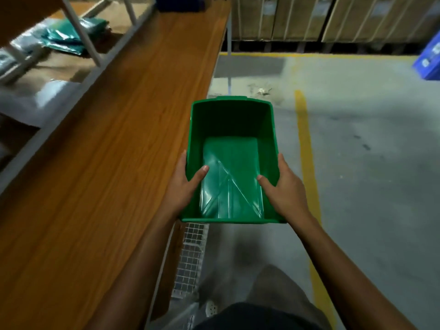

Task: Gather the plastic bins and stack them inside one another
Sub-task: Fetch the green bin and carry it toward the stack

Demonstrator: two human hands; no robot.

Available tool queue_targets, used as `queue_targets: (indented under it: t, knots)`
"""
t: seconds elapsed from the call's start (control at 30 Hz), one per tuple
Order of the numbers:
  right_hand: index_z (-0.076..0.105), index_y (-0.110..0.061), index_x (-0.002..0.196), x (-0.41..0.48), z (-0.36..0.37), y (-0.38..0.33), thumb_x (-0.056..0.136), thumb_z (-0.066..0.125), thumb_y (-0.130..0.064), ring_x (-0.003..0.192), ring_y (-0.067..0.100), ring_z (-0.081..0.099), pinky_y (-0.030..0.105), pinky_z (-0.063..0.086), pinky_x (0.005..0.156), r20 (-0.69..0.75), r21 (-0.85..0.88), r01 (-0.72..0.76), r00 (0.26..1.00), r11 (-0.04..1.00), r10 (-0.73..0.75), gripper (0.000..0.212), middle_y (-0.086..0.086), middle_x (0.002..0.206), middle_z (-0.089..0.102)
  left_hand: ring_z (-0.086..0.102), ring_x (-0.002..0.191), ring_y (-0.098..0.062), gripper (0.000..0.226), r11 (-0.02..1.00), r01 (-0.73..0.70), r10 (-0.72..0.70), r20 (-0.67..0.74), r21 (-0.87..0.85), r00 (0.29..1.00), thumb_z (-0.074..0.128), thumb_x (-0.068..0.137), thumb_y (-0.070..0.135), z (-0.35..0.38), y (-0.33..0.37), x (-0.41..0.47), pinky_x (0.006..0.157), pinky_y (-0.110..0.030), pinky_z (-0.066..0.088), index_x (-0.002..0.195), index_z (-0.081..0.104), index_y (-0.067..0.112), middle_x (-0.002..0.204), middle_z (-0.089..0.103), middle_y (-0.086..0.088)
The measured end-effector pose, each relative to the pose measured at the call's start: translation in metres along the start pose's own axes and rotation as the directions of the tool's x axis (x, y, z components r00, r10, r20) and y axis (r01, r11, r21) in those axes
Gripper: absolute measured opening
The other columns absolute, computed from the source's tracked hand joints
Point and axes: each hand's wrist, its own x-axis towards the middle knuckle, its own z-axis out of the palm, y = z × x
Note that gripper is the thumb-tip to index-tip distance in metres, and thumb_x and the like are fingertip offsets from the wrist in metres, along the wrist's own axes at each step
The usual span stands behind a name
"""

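Right of the long wooden bench (114,148), one empty green plastic bin (231,129) gripped by two hands: left hand (184,186), right hand (285,186), thumbs inside.

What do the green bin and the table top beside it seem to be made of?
Green bin: moulded plastic, smooth and glossy; light glints on its floor and ribs. Table top: looks like wood-grain laminate or varnished wood, orange-brown with fine streaks and a sheen; which one, I cannot tell.
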Motion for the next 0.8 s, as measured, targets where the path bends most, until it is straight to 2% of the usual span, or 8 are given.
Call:
queue_targets:
  t: [0.17,0.2,0.27,0.3,0.43,0.6,0.7,0.8]
  knots:
    - [0.038,-0.021,0.150,0.072,-0.009,0.028,0.088,0.066,-0.039,0.114,0.021,0.062,0.043,0.048,0.104,-0.062,0.156,-0.094,0.993,0.983,0.105,0.071,0.004,0.142,0.057,0.040,0.139,-0.014,0.083,0.998,-0.007,0.003,0.071,0.062,0.997,0.055,0.084,0.066,0.036,0.003,0.079,0.113,-0.047,0.035,0.153,0.023,0.032,0.155,0.035,0.007]
    - [0.039,-0.021,0.150,0.089,-0.011,0.035,0.088,0.067,-0.037,0.121,0.022,0.060,0.044,0.046,0.106,-0.060,0.193,-0.100,0.992,0.976,0.113,0.070,0.004,0.143,0.056,0.045,0.130,-0.003,0.073,0.999,0.000,-0.003,0.076,0.041,0.997,0.055,0.089,0.057,0.045,0.005,0.097,0.109,-0.036,0.040,0.151,0.025,0.032,0.144,0.041,0.016]
    - [0.040,-0.018,0.149,0.126,-0.016,0.047,0.088,0.069,-0.032,0.128,0.023,0.055,0.044,0.045,0.108,-0.060,0.242,-0.090,0.992,0.966,0.108,0.069,0.005,0.145,0.054,0.050,0.095,0.025,0.048,1.000,0.006,-0.007,0.028,0.019,1.000,0.050,0.100,0.031,0.064,0.008,0.135,0.083,-0.005,0.044,0.144,0.032,0.031,0.113,0.044,0.029]
    - [0.041,-0.017,0.149,0.147,-0.019,0.053,0.088,0.069,-0.030,0.127,0.022,0.056,0.044,0.045,0.108,-0.060,0.260,-0.090,0.992,0.961,0.109,0.068,0.005,0.144,0.055,0.052,0.086,0.026,0.042,1.000,0.010,-0.010,-0.023,0.014,1.000,0.046,0.102,0.025,0.074,0.007,0.157,0.070,0.000,0.044,0.143,0.037,0.025,0.110,0.047,0.028]
    - [0.049,-0.018,0.142,0.229,-0.035,0.072,0.089,0.068,-0.025,0.114,0.016,0.063,0.044,0.051,0.101,-0.026,0.341,-0.093,0.994,0.935,0.109,0.057,0.000,0.131,0.064,0.055,0.101,0.001,0.040,1.000,0.029,-0.029,-0.142,-0.003,0.989,0.045,0.103,0.025,0.110,0.014,0.242,0.072,-0.004,0.043,0.140,0.051,0.011,0.131,0.056,-0.001]
    - [0.031,-0.023,0.149,0.325,-0.062,0.084,0.081,0.069,-0.034,0.129,0.021,0.055,0.048,0.044,0.108,0.029,0.433,-0.167,0.985,0.886,0.171,0.078,0.007,0.146,0.053,0.053,0.088,0.011,0.035,0.999,0.026,-0.022,-0.156,0.025,0.988,0.045,0.103,0.019,0.155,0.033,0.329,0.066,-0.008,0.045,0.137,0.052,0.016,0.112,0.055,0.012]
    - [0.042,-0.027,0.138,0.380,-0.071,0.083,0.073,0.068,-0.040,0.117,0.014,0.062,0.048,0.047,0.104,0.051,0.471,-0.172,0.985,0.865,0.168,0.071,-0.001,0.132,0.062,0.053,0.091,0.011,0.037,0.998,0.059,-0.057,-0.198,0.003,0.979,0.045,0.102,0.014,0.171,0.031,0.375,0.065,-0.007,0.046,0.140,0.050,0.015,0.118,0.054,0.009]
    - [0.047,-0.028,0.138,0.434,-0.067,0.084,0.078,0.073,-0.030,0.113,0.007,0.062,0.044,0.048,0.104,0.089,0.463,-0.136,0.990,0.876,0.107,0.065,-0.010,0.126,0.063,0.053,0.089,0.012,0.040,0.995,0.101,-0.104,-0.230,-0.022,0.968,0.045,0.102,0.011,0.181,0.028,0.424,0.063,-0.003,0.048,0.142,0.048,0.014,0.125,0.054,0.005]
